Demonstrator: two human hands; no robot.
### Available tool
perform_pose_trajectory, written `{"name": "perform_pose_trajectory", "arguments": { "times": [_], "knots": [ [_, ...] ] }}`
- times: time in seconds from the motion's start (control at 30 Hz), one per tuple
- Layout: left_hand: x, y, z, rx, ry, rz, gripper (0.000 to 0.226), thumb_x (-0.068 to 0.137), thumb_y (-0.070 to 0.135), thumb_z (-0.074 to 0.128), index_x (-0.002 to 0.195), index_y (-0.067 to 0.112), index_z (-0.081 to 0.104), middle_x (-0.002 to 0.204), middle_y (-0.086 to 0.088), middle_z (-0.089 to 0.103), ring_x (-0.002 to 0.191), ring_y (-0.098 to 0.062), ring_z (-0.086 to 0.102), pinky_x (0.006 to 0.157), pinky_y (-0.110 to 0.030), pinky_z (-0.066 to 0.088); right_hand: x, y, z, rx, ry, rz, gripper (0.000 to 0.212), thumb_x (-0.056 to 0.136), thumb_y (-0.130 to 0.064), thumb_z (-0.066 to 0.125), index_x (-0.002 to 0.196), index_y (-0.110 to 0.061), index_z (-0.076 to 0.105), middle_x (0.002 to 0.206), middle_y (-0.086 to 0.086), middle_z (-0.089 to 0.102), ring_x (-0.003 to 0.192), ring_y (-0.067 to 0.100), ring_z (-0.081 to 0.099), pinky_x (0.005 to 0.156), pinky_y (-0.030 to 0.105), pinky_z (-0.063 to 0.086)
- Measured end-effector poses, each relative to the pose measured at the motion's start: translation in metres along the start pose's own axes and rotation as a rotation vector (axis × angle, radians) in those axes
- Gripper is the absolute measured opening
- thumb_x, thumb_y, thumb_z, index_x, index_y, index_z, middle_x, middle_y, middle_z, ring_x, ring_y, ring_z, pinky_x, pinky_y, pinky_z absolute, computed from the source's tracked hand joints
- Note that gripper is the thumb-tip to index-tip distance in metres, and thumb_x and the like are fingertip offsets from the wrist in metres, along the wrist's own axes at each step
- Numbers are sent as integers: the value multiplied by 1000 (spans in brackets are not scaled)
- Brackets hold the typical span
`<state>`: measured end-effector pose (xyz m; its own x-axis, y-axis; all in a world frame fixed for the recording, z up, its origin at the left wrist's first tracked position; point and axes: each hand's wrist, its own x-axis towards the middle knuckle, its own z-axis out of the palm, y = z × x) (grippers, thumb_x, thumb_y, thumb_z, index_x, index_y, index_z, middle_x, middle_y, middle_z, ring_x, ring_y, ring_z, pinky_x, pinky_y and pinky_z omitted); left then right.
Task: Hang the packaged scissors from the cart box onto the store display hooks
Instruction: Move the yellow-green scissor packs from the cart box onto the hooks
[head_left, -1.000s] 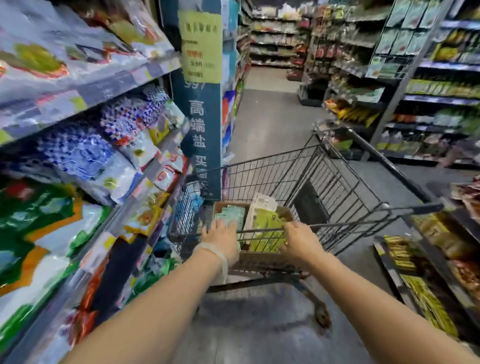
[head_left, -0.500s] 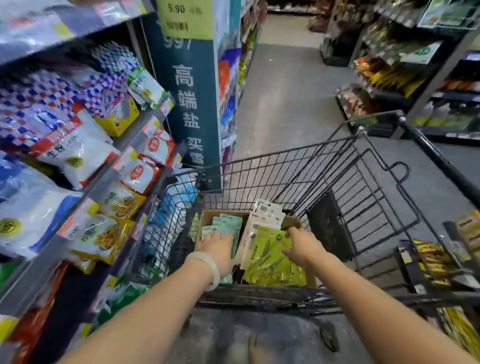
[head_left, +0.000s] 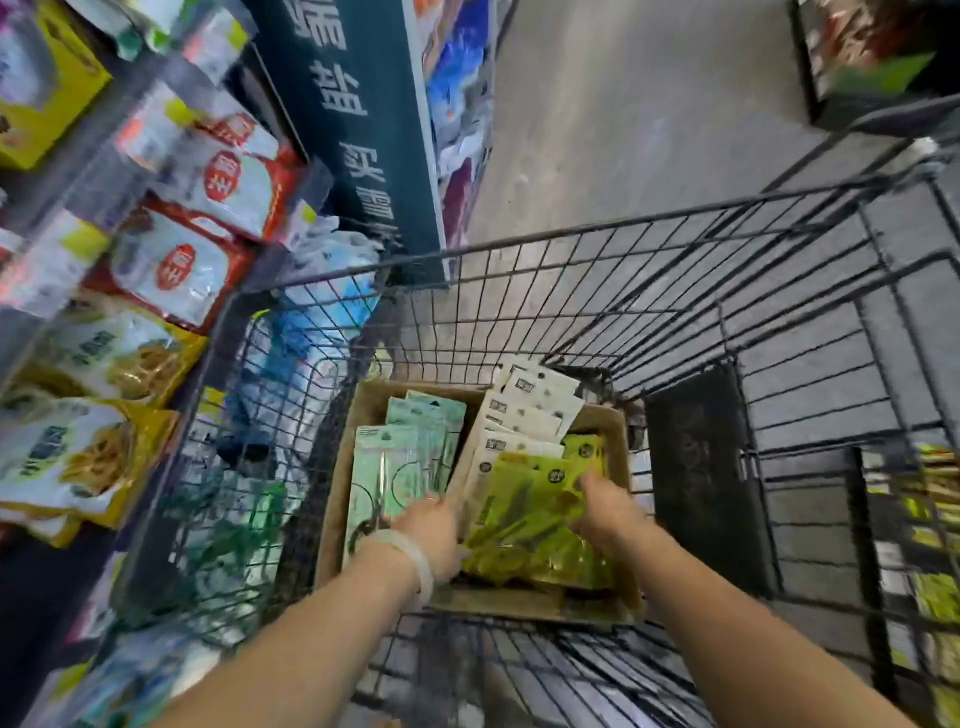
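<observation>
A cardboard box (head_left: 621, 431) sits in the wire cart (head_left: 675, 244). It holds mint-green scissors packs (head_left: 400, 462) on the left, white packs (head_left: 530, 410) at the back and yellow-green scissors packs (head_left: 519, 504) on the right. My left hand (head_left: 434, 530) reaches down between the mint and yellow-green stacks, with its fingertips hidden in the gap. My right hand (head_left: 608, 512) lies on the yellow-green packs, fingers curled over the top one's right edge. No display hooks are in view.
Shelves of bagged food (head_left: 171, 260) run close along the cart's left side. A dark blue sign panel (head_left: 358, 130) stands at the shelf end. Grey aisle floor (head_left: 623, 119) stretches ahead, and more shelving (head_left: 883, 47) lies at the right.
My view has tilted down and moved closer over the cart. Both hands have pushed deeper into the box, the right one further onto the yellow-green packs.
</observation>
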<state>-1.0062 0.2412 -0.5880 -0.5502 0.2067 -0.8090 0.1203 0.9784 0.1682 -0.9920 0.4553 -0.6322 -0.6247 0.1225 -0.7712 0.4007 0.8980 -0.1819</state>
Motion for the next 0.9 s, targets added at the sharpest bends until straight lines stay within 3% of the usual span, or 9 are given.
{"name": "perform_pose_trajectory", "arguments": {
  "times": [0.13,0.2,0.27,0.43,0.53,0.6,0.67,0.77,0.9],
  "knots": [
    [11,6,3,-102,-38,-4,60,93,30,55,144,12,28,145,-14,38,134,-31,39,108,-39,37,20,9,14,99,-37,-15,34,86,-13,52,118,-24,55,119,9,60,110,28,57,94,41,49],
    [13,9,4,-159,-31,5,61,91,29,58,143,14,31,144,-12,41,131,-29,43,107,-37,39,16,5,10,152,-81,-111,24,90,-19,56,114,-14,61,116,8,63,110,25,57,92,30,46],
    [11,12,1,-210,-20,19,65,88,28,62,144,15,30,143,-10,43,129,-27,45,105,-33,40,6,-2,-3,276,-129,-217,22,91,-20,58,106,-4,62,111,13,65,107,27,59,88,32,46],
    [6,13,-8,-627,-25,52,62,82,17,71,137,24,43,127,1,58,119,-20,55,103,-32,44,-23,-28,-58,551,-121,-321,8,90,-15,60,84,-10,60,71,-2,53,66,9,49,64,22,44],
    [3,7,-15,-851,15,22,39,85,12,67,122,19,59,112,-2,67,109,-22,60,102,-38,44,-30,-44,-71,731,15,-306,11,88,-16,63,78,-16,59,72,-3,56,64,9,51,63,24,47],
    [1,3,-18,-904,8,-13,39,87,18,66,125,15,57,119,-4,65,113,-24,58,104,-41,43,-28,-44,-68,873,186,-220,8,88,-20,63,88,-13,61,79,-1,58,73,13,56,69,29,51],
    [2,-4,-18,-938,13,-46,43,87,20,65,128,12,54,126,-6,61,116,-24,56,105,-41,41,-20,-34,-60,842,312,-80,24,88,-27,62,102,-8,62,92,2,61,89,19,58,80,32,50],
    [2,-19,-12,-984,44,-80,32,91,13,60,122,14,55,115,-1,64,104,-19,57,96,-32,43,-12,-13,-34,624,200,152,44,87,-23,64,124,-3,51,120,11,57,104,24,55,77,27,46],
    [7,-36,1,-1039,61,-129,30,91,12,60,120,16,56,112,-1,65,103,-19,58,101,-34,42,10,3,12,736,-6,299,69,79,-18,73,137,-5,37,134,15,51,120,31,53,100,40,46]
  ]
}}
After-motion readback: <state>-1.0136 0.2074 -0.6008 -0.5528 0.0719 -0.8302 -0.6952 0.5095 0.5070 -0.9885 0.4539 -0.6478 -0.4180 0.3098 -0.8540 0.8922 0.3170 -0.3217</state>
